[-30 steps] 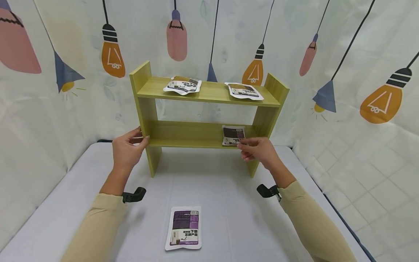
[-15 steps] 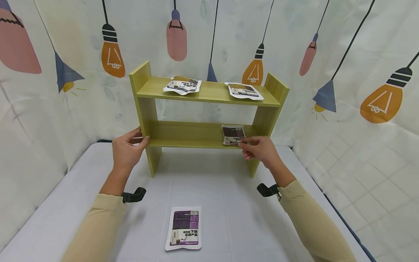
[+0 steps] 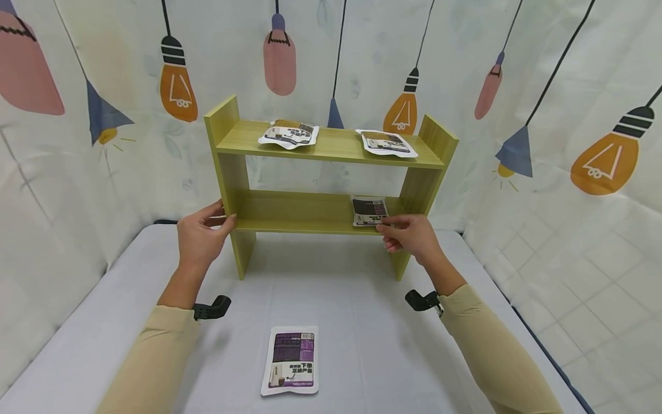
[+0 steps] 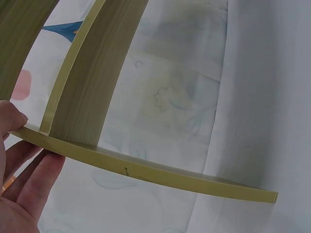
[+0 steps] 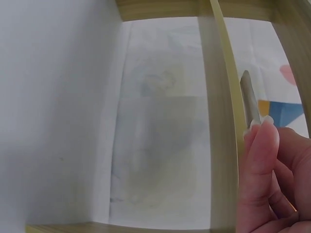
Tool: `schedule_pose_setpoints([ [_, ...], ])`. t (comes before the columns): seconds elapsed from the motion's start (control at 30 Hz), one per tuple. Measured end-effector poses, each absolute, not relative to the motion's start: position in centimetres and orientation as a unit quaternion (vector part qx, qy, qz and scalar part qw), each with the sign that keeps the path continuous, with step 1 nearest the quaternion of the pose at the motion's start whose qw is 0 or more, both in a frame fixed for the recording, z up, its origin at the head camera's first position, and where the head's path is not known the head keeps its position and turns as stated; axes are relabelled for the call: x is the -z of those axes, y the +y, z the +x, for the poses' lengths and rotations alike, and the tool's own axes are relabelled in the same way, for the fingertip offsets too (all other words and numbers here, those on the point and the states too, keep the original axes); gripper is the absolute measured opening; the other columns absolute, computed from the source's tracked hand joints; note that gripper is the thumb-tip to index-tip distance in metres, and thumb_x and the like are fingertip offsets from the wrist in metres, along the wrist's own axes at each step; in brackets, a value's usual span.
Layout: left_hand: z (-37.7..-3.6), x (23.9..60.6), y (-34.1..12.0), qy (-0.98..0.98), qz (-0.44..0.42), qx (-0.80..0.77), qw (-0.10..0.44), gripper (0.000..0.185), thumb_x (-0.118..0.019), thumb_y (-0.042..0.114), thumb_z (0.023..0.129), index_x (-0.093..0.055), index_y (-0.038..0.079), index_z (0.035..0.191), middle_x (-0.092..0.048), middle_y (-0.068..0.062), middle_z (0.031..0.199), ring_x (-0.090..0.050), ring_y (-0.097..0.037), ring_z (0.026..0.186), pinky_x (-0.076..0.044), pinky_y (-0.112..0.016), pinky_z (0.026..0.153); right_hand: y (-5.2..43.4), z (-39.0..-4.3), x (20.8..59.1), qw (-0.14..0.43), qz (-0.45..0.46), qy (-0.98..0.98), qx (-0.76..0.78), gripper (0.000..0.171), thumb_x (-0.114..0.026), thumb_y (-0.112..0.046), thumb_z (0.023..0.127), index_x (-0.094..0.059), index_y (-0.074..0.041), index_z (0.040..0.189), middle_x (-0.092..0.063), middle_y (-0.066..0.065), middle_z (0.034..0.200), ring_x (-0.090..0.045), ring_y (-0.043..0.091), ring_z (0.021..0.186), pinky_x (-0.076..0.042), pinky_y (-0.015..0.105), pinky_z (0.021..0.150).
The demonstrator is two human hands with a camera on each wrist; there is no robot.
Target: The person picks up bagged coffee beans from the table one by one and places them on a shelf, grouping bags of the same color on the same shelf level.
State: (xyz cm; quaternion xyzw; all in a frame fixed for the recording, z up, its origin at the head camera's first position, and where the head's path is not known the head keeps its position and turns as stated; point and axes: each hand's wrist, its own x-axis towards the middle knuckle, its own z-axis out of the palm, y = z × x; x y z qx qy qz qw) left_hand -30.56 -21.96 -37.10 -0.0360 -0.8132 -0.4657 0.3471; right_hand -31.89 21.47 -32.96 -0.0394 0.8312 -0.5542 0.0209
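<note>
Barely anything's moved: right hand (image 3: pixel 411 237) still pinches the light, floppy, probably slick packet (image 3: pixel 369 211) by its near edge, centre-right on the lower shelf (image 3: pixel 295 213), left hand (image 3: pixel 199 237) grasping that shelf's end.

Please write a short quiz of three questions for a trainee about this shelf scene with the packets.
1. How many packets lie on the top board of the shelf?
2. True or false: the left hand holds a packet.
3. Which hand touches the packet on the lower board? A) left B) right

Key:
1. Two.
2. False; it grips the shelf's left edge.
3. B, the right hand.
</note>
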Motion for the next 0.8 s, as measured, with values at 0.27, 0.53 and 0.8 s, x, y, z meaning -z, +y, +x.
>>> schedule_pose_setpoints([
  [0.27, -30.5, 37.0, -21.9, -0.811, -0.037, 0.474, 0.340, 0.043, -0.074, 0.019, 0.093, -0.068, 0.014, 0.135, -0.076, -0.016, 0.119, -0.075, -0.039, 0.096, -0.047, -0.001, 0.070, 21.4, -31.7, 33.4, -0.009, -0.046, 0.828, 0.559, 0.037, -0.079, -0.025, 0.091, -0.074, -0.003, 0.120, -0.074, 0.013, 0.080, -0.068, 0.013, 0.059, -0.063, 0.031, 0.061],
  [0.53, -30.5, 37.0, -21.9, -0.813, -0.034, 0.474, 0.338, 0.043, -0.074, 0.020, 0.093, -0.068, 0.016, 0.135, -0.076, -0.015, 0.118, -0.075, -0.039, 0.096, -0.048, -0.001, 0.070, 21.2, -30.8, 33.9, -0.049, -0.065, 0.828, 0.555, 0.036, -0.078, -0.030, 0.091, -0.075, -0.009, 0.121, -0.072, 0.007, 0.079, -0.068, 0.014, 0.059, -0.064, 0.033, 0.064],
  [0.8, -30.4, 36.9, -21.9, -0.816, -0.030, 0.471, 0.335, 0.043, -0.074, 0.021, 0.093, -0.068, 0.015, 0.135, -0.076, -0.015, 0.118, -0.076, -0.037, 0.096, -0.047, 0.000, 0.071, 21.1, -29.9, 34.6, -0.066, -0.078, 0.829, 0.550, 0.040, -0.079, -0.034, 0.090, -0.075, -0.011, 0.123, -0.074, 0.006, 0.083, -0.070, 0.018, 0.062, -0.064, 0.032, 0.066],
])
